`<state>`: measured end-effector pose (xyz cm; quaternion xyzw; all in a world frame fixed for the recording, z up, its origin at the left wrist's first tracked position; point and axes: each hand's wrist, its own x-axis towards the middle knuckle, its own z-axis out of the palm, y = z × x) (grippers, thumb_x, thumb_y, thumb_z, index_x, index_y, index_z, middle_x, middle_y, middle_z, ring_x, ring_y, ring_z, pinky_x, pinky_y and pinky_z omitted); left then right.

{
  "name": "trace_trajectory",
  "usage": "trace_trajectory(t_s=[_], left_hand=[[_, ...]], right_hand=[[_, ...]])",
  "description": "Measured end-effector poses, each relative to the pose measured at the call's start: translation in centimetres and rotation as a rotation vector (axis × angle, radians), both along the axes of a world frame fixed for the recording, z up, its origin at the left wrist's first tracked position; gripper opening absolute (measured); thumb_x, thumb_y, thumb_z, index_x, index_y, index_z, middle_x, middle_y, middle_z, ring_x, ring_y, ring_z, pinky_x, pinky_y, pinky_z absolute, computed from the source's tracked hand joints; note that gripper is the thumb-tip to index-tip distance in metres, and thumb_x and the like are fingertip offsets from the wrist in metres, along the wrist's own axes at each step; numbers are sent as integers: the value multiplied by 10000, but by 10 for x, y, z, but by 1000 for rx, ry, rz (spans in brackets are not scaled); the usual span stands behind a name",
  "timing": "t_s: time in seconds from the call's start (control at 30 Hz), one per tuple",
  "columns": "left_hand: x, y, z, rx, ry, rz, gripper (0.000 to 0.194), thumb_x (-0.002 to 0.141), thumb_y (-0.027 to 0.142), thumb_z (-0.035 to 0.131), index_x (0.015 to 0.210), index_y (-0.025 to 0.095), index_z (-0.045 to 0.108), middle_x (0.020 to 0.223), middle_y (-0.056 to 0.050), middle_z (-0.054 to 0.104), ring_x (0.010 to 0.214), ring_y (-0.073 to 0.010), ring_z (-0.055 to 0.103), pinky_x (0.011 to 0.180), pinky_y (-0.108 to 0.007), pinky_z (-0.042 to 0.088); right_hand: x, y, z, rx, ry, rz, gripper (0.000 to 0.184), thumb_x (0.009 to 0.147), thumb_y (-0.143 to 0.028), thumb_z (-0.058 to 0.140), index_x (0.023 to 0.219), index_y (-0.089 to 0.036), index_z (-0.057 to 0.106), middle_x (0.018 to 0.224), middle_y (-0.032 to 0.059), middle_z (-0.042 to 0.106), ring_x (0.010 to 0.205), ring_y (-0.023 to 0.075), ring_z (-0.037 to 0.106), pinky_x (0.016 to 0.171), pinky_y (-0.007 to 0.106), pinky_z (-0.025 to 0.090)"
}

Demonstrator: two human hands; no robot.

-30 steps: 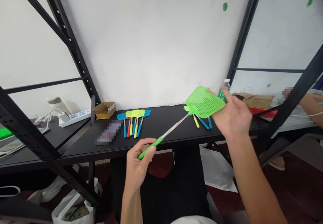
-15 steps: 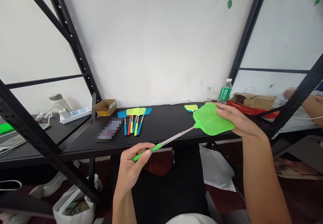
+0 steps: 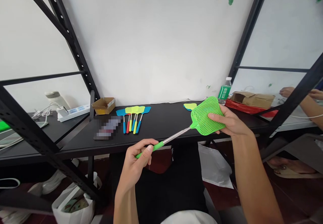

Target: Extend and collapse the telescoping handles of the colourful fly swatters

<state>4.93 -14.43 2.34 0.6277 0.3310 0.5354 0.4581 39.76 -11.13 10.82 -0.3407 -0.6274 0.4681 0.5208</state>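
A green fly swatter (image 3: 205,115) with a metal shaft is held slantwise above the table's front edge. My left hand (image 3: 138,156) is closed around its green handle. At the other end, my right hand (image 3: 228,119) grips the perforated head, thumb on the front face and fingers behind it. Farther back on the left lies a fanned row of fly swatters (image 3: 133,118) with blue, red and yellow handles. Beyond the held head, a small stack of yellow and blue swatter heads (image 3: 189,106) shows, the rest hidden.
On the black table (image 3: 164,119) stand an open cardboard box (image 3: 103,106) and, at right, a green-labelled bottle (image 3: 224,91). A power strip (image 3: 74,113) lies on the left. Dark metal uprights frame both sides. Another person's hand (image 3: 287,91) appears far right.
My right hand has shifted from the head's outer edge to a grip with the thumb across its face. The head has moved slightly left and turned; my left hand moved slightly right.
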Motion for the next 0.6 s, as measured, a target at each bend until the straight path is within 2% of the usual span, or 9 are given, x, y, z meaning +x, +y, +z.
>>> trace_trajectory(t_s=[0.23,0.37,0.6], left_hand=[[5,-1,3,-25,-48,-33,307,957,397,564,1100,154,684,487,75,318,459,-70,280,500,-240,327],[8,0,4,-45,-43,-13,307,954,398,567,1100,153,680,478,84,293,450,-70,274,493,-240,330],[13,6,2,-42,-96,-42,281,941,394,590,1064,158,681,476,94,254,451,-75,263,508,-242,368]], right_hand=[[-14,-4,5,25,-20,21,339,825,-383,744,1082,-196,626,715,-1,603,451,91,518,285,164,383],[-18,-6,7,37,-82,-35,309,826,-386,744,1034,-193,622,719,1,593,484,97,525,303,166,388],[-18,-3,6,-9,-77,-59,333,817,-399,744,1047,-188,626,701,4,593,464,101,520,296,175,369]])
